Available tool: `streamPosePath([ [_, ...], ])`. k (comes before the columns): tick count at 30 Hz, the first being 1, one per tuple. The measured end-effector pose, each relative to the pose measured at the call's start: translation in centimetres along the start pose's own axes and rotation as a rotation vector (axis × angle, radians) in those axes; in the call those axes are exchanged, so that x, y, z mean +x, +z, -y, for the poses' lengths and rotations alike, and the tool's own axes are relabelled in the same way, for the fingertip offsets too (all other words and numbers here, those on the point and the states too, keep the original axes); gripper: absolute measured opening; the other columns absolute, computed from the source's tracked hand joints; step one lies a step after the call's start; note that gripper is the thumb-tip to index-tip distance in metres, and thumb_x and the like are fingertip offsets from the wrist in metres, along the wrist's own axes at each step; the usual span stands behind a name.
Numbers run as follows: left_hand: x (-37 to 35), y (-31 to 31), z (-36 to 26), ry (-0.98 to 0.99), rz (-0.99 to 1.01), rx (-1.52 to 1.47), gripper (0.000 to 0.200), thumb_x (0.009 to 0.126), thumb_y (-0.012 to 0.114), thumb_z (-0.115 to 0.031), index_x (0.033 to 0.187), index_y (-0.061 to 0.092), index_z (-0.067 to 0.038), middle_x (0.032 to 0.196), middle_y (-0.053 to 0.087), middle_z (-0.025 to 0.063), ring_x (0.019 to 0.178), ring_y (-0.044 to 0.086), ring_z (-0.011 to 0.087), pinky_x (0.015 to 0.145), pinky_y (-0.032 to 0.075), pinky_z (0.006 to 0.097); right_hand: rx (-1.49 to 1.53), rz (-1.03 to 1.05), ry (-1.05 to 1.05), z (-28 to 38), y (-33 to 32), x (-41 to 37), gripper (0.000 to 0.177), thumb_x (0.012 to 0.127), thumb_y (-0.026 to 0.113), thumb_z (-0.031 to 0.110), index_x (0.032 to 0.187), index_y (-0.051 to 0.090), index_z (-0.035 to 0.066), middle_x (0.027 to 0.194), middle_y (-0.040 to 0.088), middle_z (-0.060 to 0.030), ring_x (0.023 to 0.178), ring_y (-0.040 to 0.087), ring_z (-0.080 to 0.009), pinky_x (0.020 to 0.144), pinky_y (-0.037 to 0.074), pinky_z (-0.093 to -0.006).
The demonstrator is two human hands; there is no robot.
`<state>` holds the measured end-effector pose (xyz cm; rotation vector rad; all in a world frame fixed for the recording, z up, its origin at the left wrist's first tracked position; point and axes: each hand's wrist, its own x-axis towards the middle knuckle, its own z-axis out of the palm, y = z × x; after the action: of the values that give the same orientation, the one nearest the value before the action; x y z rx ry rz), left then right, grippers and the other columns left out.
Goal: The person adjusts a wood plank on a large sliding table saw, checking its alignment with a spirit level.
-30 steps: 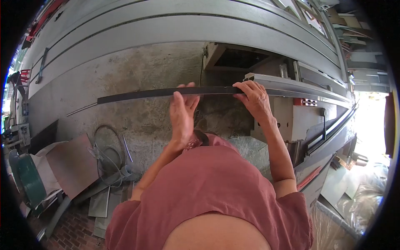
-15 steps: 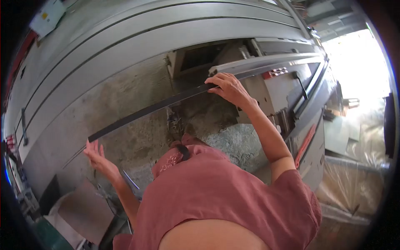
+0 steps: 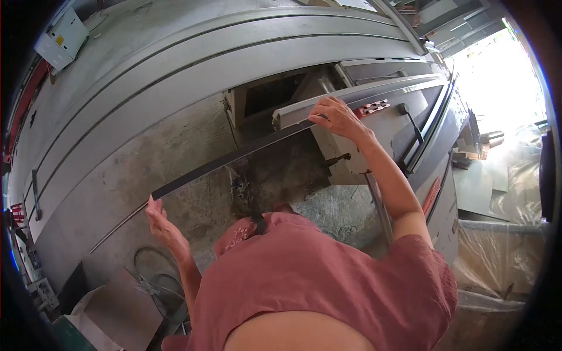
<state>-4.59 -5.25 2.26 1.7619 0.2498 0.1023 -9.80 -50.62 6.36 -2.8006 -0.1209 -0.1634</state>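
Note:
A long dark metal strip (image 3: 228,158) runs from lower left up to the right, level with a grey machine (image 3: 374,117). My left hand (image 3: 161,219) is at the strip's near end, fingers against it. My right hand (image 3: 335,117) rests on top of the strip where it meets the machine's pale guide bar (image 3: 304,108). I wear a rust-red shirt that fills the lower part of the view.
Long grey metal sheets (image 3: 175,70) lie across the concrete floor (image 3: 175,169). Wire coils and offcuts (image 3: 152,281) sit at lower left. A white box (image 3: 61,29) stands at top left. Plastic wrap (image 3: 497,251) lies at the right.
My left hand slid from the strip's middle to its near end. The strip moved toward the machine, and my right hand stayed on it near the guide bar.

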Motion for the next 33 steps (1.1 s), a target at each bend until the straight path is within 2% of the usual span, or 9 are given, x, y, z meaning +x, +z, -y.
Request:
streamPosePath([
  [2,-1.1,1.7,-0.1,0.000,-0.049,0.007,0.067,0.096,0.026,-0.053,0.130,0.046,0.001,0.127,0.049,0.0206,0.121,0.046,0.0271,0.104,0.032,0.0395,-0.022,0.046,0.051,-1.5,-0.3,-0.1,0.033,0.088,0.054,0.041,0.087,0.068,0.010,0.088,0.061,-0.0068,0.099,0.054,-0.0262,0.091,0.037,-0.0396],
  [5,-1.7,2.9,0.7,0.011,-0.134,0.048,0.066,0.096,0.027,-0.053,0.129,0.047,0.000,0.128,0.049,0.0201,0.121,0.046,0.0272,0.104,0.032,0.0393,-0.019,0.064,0.022,-2.9,-0.8,-0.2,0.038,0.089,0.051,0.044,0.086,0.069,0.010,0.087,0.061,-0.0071,0.098,0.055,-0.0262,0.093,0.035,-0.0415],
  [13,-2.6,3.7,1.8,0.034,-0.285,0.100,0.063,0.096,0.031,-0.052,0.126,0.051,0.001,0.128,0.050,0.0187,0.120,0.047,0.0268,0.102,0.033,0.0361,0.028,0.090,-0.085,-5.5,-1.0,-0.3,0.042,0.090,0.049,0.046,0.085,0.070,0.009,0.084,0.061,-0.0076,0.094,0.056,-0.0259,0.092,0.034,-0.0420],
  [24,-5.0,8.1,0.1,0.017,-0.211,0.167,0.062,0.095,0.036,-0.051,0.121,0.056,0.001,0.119,0.057,0.0177,0.114,0.052,0.0237,0.098,0.036,0.0340,-0.058,0.234,-0.047,-10.6,-3.7,-1.2,0.043,0.093,0.044,0.042,0.084,0.071,0.010,0.085,0.061,-0.0075,0.095,0.055,-0.0255,0.091,0.034,-0.0410],
  [33,-6.6,12.2,-0.6,0.057,-0.128,0.175,0.059,0.097,0.035,-0.048,0.117,0.058,0.001,0.113,0.060,0.0155,0.106,0.055,0.0219,0.094,0.039,0.0327,-0.016,0.242,-0.004,-15.0,-5.6,-2.2,0.045,0.094,0.040,0.038,0.083,0.072,0.009,0.080,0.062,-0.0111,0.085,0.058,-0.0309,0.086,0.039,-0.0428],
])
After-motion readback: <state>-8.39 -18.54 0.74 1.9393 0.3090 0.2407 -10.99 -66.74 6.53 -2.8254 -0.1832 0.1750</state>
